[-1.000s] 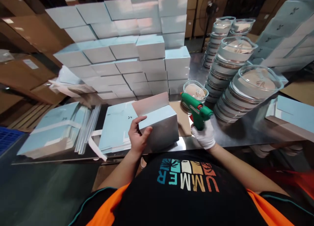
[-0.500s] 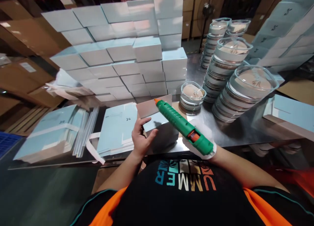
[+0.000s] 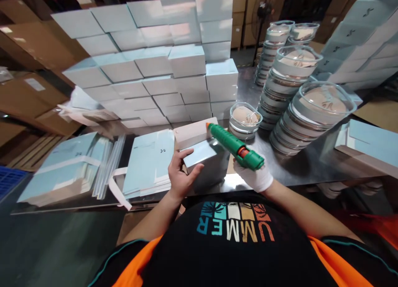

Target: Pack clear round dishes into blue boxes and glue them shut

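A light-blue and grey cardboard box (image 3: 211, 171) stands at the table's front edge with its flap (image 3: 194, 132) raised at the back. My bare left hand (image 3: 182, 173) holds the box's left side, thumb and fingers spread around its edge. In my white-gloved right hand (image 3: 255, 175) is a green, pen-shaped glue gun (image 3: 231, 144) with an orange tip. My gloved fingers are wrapped around its underside and partly hidden. The tip is at the flap's upper right; whether it touches cannot be told. Flat blue box sheets (image 3: 149, 158) lie left of my left hand.
A wall of stacked boxes (image 3: 186, 88) rises behind. To the right stand tall stacks of clear round containers (image 3: 295, 125), with a shorter stack (image 3: 245, 121) nearer. At left are a strapped bundle (image 3: 62, 162) and clear strips (image 3: 108, 166). More blue sheets (image 3: 373, 142) lie far right.
The glue gun has shifted right along the raised flap, its rear end dropping slightly left and toward the table's back. The flap leans differently, and more of the box's top shows.
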Tool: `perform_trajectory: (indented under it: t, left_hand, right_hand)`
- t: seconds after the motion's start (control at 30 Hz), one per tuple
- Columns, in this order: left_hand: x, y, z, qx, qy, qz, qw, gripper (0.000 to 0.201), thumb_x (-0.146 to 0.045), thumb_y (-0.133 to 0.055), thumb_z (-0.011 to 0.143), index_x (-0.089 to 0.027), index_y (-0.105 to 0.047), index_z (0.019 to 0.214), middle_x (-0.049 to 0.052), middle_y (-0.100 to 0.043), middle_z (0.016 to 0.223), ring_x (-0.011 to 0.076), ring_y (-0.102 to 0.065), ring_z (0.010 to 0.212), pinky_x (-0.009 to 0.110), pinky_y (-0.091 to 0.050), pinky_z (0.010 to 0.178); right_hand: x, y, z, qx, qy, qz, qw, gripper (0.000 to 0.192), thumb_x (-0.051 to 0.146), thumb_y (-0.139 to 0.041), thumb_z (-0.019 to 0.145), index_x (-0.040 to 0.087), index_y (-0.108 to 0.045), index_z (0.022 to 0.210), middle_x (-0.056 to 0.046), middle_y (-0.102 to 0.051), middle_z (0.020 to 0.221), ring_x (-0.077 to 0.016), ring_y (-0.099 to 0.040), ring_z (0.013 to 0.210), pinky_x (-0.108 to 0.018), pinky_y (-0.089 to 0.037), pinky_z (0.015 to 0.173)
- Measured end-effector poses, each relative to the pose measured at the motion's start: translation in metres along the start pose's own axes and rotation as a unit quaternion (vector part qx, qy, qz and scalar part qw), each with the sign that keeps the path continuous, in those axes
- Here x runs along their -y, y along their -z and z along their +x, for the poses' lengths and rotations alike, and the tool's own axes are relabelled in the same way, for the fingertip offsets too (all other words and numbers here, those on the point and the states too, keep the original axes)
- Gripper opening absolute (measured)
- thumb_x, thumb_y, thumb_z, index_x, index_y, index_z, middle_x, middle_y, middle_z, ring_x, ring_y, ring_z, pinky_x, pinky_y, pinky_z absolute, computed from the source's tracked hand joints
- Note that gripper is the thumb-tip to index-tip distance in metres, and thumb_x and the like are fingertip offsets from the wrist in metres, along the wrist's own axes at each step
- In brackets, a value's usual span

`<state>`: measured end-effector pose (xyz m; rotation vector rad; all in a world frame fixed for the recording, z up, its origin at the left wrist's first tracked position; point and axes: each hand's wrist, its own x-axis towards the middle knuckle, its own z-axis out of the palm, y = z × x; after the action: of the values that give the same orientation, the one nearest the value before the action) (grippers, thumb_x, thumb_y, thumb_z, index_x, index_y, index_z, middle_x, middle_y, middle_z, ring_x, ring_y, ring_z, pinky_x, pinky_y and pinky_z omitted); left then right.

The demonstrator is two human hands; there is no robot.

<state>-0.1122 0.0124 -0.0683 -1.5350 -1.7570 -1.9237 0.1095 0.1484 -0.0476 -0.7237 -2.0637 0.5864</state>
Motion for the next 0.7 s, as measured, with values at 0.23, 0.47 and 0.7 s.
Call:
perform_trajectory:
  t: [0.23, 0.47, 0.7]
  left_hand:
    - [0.005, 0.002, 0.008, -0.042, 0.03, -0.018, 0.999, 0.052, -0.066, -0.082, 0.089, -0.02, -0.076, 0.113, 0.007, -0.077, 0.106, 0.0252, -0.073, 0.1, 0.036, -0.058, 0.092]
    - [0.013, 0.01, 0.012, -0.03, 0.097, -0.019, 0.995, 0.065, -0.077, -0.078, 0.086, -0.019, -0.076, 0.115, 0.009, -0.077, 0.107, 0.029, -0.073, 0.102, 0.04, -0.059, 0.094]
    - [0.013, 0.001, 0.013, -0.016, 0.091, -0.006, 0.996, 0.071, -0.086, -0.074, 0.082, -0.02, -0.077, 0.108, 0.01, -0.078, 0.106, 0.03, -0.073, 0.102, 0.042, -0.06, 0.094]
  right_hand:
    - [-0.033, -0.006, 0.012, 0.058, -0.361, 0.328, 0.871, 0.042, 0.06, -0.076, 0.081, 0.019, -0.074, 0.09, -0.003, -0.069, 0.059, -0.018, -0.06, 0.05, -0.03, -0.053, 0.049]
    - [-0.069, -0.005, 0.026, 0.155, -0.387, 0.053, 0.908, 0.049, 0.059, -0.059, 0.104, 0.019, -0.072, 0.079, -0.016, -0.079, 0.074, -0.0329, -0.081, 0.087, -0.041, -0.065, 0.079]
    - [-0.041, -0.007, 0.037, 0.1, -0.28, 0.153, 0.942, 0.041, 0.057, -0.061, 0.101, 0.022, -0.073, 0.118, -0.012, -0.082, 0.112, -0.0301, -0.078, 0.108, -0.042, -0.063, 0.095]
